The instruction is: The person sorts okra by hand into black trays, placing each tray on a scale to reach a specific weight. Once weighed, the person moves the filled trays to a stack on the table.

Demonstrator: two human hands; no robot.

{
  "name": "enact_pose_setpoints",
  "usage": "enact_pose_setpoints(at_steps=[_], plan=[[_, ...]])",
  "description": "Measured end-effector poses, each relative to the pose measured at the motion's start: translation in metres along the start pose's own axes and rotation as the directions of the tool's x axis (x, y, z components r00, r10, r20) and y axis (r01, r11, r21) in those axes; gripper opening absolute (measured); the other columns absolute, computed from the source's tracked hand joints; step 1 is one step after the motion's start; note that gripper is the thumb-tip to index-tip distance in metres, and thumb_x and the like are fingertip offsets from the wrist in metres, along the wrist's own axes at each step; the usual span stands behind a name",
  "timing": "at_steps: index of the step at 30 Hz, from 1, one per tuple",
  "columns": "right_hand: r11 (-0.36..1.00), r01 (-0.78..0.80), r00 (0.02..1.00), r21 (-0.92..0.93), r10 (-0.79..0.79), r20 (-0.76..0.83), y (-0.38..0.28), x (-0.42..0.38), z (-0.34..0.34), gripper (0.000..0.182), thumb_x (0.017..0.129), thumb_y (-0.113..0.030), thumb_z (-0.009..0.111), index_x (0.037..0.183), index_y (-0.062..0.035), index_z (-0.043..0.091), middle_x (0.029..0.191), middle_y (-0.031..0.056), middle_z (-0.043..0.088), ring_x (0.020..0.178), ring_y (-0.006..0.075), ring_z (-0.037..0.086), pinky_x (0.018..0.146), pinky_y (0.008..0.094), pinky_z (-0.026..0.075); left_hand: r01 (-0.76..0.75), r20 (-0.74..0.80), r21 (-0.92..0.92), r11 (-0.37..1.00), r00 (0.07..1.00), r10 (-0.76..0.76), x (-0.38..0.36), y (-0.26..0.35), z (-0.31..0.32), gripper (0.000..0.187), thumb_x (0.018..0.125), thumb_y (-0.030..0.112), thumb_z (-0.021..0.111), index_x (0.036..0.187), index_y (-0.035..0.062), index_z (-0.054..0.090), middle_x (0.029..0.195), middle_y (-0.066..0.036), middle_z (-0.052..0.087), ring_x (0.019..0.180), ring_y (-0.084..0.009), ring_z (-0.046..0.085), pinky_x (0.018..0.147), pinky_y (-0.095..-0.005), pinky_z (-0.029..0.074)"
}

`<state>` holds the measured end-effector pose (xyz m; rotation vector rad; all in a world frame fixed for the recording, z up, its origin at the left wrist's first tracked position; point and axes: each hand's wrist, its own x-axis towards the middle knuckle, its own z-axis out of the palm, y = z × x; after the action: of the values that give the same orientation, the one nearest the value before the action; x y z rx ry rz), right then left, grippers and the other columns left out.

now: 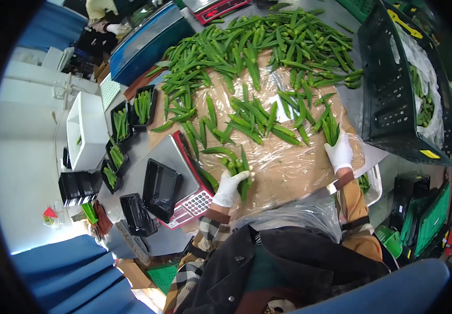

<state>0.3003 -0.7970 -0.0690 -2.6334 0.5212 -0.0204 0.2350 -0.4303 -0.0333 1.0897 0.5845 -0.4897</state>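
Note:
My left hand (228, 188), in a white glove, is closed around several okra pods (244, 180) beside the scale. My right hand (339, 153), gloved too, grips a small bunch of okra (331, 131) at the right side of the plastic-covered cardboard (289, 170). Loose okra lies between and beyond both hands, with a large okra pile (236, 47) at the far side. Left of my left hand stands a red and silver scale (188, 183) with a black tray (161, 189) on its plate.
Several black trays of okra (142, 107) line the left side near a white bin (86, 125). A stack of black trays (78, 187) stands farther left. A dark green crate (393, 99) rises at the right. A white basket (375, 186) sits below my right forearm.

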Motion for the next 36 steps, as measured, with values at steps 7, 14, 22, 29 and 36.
enact_pose_setpoints(at_steps=[7,14,22,29,36], plan=[[0.766,-0.058,0.976,0.64,-0.091,0.198,-0.012,-0.007,-0.022,0.051,0.075,-0.011,0.074,0.122,-0.0007,0.055,0.1,0.0123,0.07,0.085,0.0237,0.068,0.077,0.0364,0.054,0.016,0.131,-0.154,0.988,0.991,0.004,-0.029,0.014,0.013,0.04,0.089,0.004,0.065,0.127,-0.004,0.054,0.122,-0.014,0.063,0.105,-0.0256,0.064,0.089,-0.0395,0.056],[0.422,-0.415,0.637,0.806,-0.497,0.589,-0.149,-0.109,-0.02,0.051,0.085,-0.006,0.071,0.132,0.0001,0.053,0.115,0.0054,0.064,0.098,0.0131,0.061,0.087,0.0274,0.05,-0.125,0.222,-0.228,0.966,0.959,0.177,-0.044,0.008,0.03,0.049,0.089,0.005,0.067,0.134,0.0,0.049,0.128,-0.01,0.059,0.115,-0.0196,0.058,0.097,-0.0342,0.049],[0.201,-0.779,0.351,0.594,-0.645,0.679,-0.201,-0.152,0.01,0.047,0.094,-0.006,0.062,0.138,-0.0022,0.047,0.128,0.0065,0.058,0.117,0.015,0.054,0.102,0.0311,0.042,-0.409,-0.022,0.001,0.912,0.912,0.409,-0.088,0.033,-0.018,0.063,0.084,-0.002,0.072,0.139,0.0014,0.042,0.128,-0.007,0.056,0.116,-0.0155,0.055,0.101,-0.0309,0.044],[0.074,-0.709,0.391,0.702,-0.786,0.478,-0.322,-0.211,0.032,0.045,0.098,-0.013,0.058,0.139,-0.0018,0.045,0.131,0.0072,0.056,0.119,0.0162,0.052,0.103,0.0313,0.041,-0.492,-0.082,0.349,0.797,0.832,0.549,-0.155,0.12,-0.09,0.051,0.088,0.004,0.068,0.133,0.0014,0.045,0.119,-0.007,0.058,0.112,-0.0156,0.056,0.097,-0.0296,0.045],[0.423,-0.518,0.262,0.744,-0.749,0.609,-0.382,-0.241,0.055,0.06,0.101,-0.021,0.053,0.148,0.0006,0.023,0.138,0.0099,0.047,0.123,0.0128,0.046,0.099,0.0282,0.043,-0.398,-0.165,0.582,0.709,0.796,0.583,-0.14,0.138,-0.202,0.039,0.088,0.0,0.061,0.125,-0.0005,0.052,0.113,-0.009,0.064,0.103,-0.0163,0.061,0.091,-0.0298,0.048]])
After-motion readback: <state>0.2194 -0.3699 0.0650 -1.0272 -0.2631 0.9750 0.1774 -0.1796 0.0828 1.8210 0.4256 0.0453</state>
